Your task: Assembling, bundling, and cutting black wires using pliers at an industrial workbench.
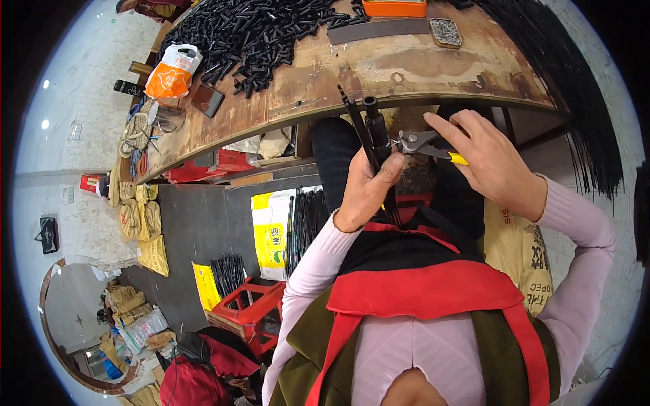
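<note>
My left hand (365,188) is closed around thin black rods (353,111) and a thicker black tubular piece (376,125) that stands upright beside them. In my right hand (497,162) is a pair of pliers (418,141) with grey metal jaws and yellow on the handle. Its index finger stretches out above the tool while the other fingers bend around the handles. The jaws meet the side of the tubular piece, close to my left thumb. Whether they grip anything there is too small to tell. Both hands are above my lap, in front of the bench edge.
On the curved wooden bench (318,81) lie a heap of black tube pieces (250,40), a phone (208,99), an orange-white bag (172,71) and a small tin (445,32). Long black rods (569,88) overhang its right end. A red stool (261,308) stands at left.
</note>
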Action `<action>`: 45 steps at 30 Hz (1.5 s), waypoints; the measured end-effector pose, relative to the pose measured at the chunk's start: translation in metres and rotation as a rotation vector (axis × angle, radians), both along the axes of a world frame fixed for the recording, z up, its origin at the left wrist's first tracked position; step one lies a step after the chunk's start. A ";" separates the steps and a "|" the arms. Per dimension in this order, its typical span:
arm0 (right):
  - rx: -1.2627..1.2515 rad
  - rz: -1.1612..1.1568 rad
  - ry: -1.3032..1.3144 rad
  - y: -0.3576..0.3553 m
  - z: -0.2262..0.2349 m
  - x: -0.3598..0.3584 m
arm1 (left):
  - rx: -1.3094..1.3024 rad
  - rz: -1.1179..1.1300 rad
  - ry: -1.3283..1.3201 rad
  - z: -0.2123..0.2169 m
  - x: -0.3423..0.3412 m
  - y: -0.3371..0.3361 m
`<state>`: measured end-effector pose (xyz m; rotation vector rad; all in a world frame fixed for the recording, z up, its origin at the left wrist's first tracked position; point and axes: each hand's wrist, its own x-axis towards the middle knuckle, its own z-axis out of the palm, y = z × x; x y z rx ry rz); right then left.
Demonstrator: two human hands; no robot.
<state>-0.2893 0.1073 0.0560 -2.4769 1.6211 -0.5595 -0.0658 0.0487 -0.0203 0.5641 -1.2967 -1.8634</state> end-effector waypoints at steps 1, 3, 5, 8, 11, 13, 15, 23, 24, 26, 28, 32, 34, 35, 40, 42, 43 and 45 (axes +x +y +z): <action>0.000 0.002 -0.001 0.000 0.000 0.001 | -0.009 -0.012 -0.007 0.000 0.000 -0.002; -0.009 -0.019 0.005 0.000 0.000 0.002 | -0.018 -0.024 -0.016 0.000 0.001 -0.003; -0.007 -0.011 -0.006 -0.002 0.000 0.002 | -0.014 -0.062 0.001 0.003 0.001 -0.003; -0.005 -0.004 -0.017 -0.004 0.001 0.003 | 0.005 -0.084 0.017 0.004 0.003 -0.004; -0.008 0.005 -0.029 -0.006 0.000 0.005 | -0.002 -0.066 0.008 0.002 0.004 -0.004; -0.012 0.013 -0.040 -0.007 -0.002 0.004 | 0.023 -0.083 0.045 -0.001 0.006 -0.006; 0.035 0.023 0.006 -0.007 -0.005 0.001 | 0.048 -0.102 0.081 -0.002 0.006 -0.007; 1.422 0.080 -0.774 -0.015 0.039 -0.002 | -0.051 -0.164 -0.035 -0.001 0.015 -0.002; 1.254 0.031 -0.742 -0.005 0.026 0.007 | 0.024 -0.192 -0.002 -0.006 0.019 -0.001; 0.914 -0.036 -0.437 0.005 0.034 0.013 | 0.063 -0.158 0.023 0.002 0.014 -0.001; 0.389 0.011 -0.325 0.004 0.007 0.006 | 0.127 -0.066 0.035 0.003 0.008 -0.002; -0.174 0.056 0.022 -0.008 -0.006 -0.005 | 0.096 0.160 -0.056 -0.003 -0.008 -0.014; 0.063 0.140 -0.093 -0.017 -0.002 -0.012 | 0.080 0.123 -0.018 -0.001 -0.008 -0.019; 0.067 0.147 -0.094 -0.021 0.010 -0.013 | 0.070 0.085 0.015 0.001 -0.006 -0.019; 1.051 -0.048 -0.641 -0.003 0.015 0.000 | 0.110 -0.087 0.067 0.012 0.003 -0.013; 0.281 0.025 -0.287 -0.003 0.008 -0.004 | 0.069 -0.091 -0.019 0.015 0.002 -0.018; -0.125 0.073 -0.152 -0.006 0.001 -0.004 | 0.069 -0.093 -0.021 0.019 0.003 -0.019; -0.282 0.071 -0.044 -0.008 0.002 -0.007 | -0.030 -0.020 -0.153 0.027 0.005 -0.021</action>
